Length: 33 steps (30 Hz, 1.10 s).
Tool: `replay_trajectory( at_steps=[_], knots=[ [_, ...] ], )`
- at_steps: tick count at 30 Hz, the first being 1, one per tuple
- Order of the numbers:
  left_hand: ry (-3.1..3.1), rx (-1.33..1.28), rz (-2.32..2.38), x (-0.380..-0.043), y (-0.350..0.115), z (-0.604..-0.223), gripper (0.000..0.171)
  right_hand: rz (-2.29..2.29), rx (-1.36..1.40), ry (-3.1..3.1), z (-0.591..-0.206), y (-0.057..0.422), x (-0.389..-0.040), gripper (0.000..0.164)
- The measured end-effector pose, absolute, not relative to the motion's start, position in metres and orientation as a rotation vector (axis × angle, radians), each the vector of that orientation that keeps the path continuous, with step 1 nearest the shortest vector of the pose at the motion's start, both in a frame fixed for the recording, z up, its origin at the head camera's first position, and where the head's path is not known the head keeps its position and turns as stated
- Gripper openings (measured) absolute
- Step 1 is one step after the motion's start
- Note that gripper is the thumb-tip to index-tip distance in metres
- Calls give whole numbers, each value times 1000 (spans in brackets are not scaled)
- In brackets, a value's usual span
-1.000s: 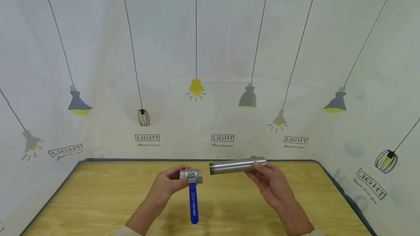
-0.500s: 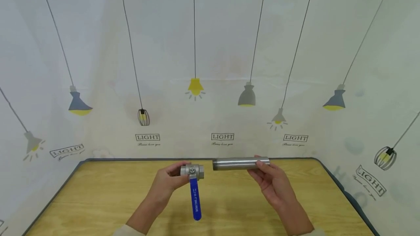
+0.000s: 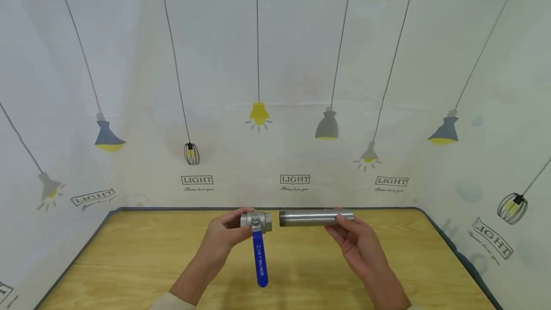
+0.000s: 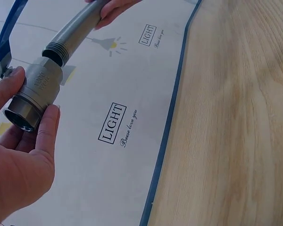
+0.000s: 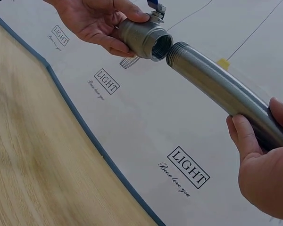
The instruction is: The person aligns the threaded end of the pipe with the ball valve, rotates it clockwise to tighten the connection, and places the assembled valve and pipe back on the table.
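Observation:
My left hand [image 3: 219, 240] grips a steel ball valve [image 3: 256, 221] by its left end, thumb in front and fingers behind. The valve's blue lever handle [image 3: 260, 260] hangs down toward me. With thumb and fingers my right hand [image 3: 363, 248] holds a steel pipe [image 3: 307, 217] near its right end, roughly level. The pipe's threaded end [image 5: 178, 54] faces the valve's internally threaded opening [image 5: 162, 47], and a small gap parts them in the head view. Both pieces are held above the table. In the left wrist view the valve's other opening [image 4: 22, 114] shows, with nothing in it.
A wood-grain table [image 3: 172, 271] with a dark blue edge [image 4: 172, 110] lies below the hands. Behind it and at both sides stand pale wall sheets [image 3: 224, 61] printed with hanging lamps and "LIGHT" labels.
The pipe has levelled out from a slight tilt. My left hand has raised the valve slightly and shifted it right, and the gap to the pipe has narrowed slightly.

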<state>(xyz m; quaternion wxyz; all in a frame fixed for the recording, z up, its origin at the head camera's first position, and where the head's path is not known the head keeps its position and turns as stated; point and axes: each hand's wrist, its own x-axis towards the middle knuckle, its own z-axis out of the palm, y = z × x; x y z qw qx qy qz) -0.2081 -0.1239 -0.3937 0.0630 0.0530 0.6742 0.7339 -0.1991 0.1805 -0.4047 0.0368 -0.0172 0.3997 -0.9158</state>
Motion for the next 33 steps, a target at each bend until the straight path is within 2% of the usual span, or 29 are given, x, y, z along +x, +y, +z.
replay_trajectory(
  at_steps=[12,22,33],
  knots=[
    [2014,181,2239,-206,-127,-404,47,-2786,-128,1232,-417,168,-200,19],
    [2039,180,2206,-213,-129,-404,49,-2767,33,1289,-415,158,-204,16],
    [2036,154,2191,-214,-132,-412,45,-2773,76,1243,-425,155,-203,20]
  ],
)
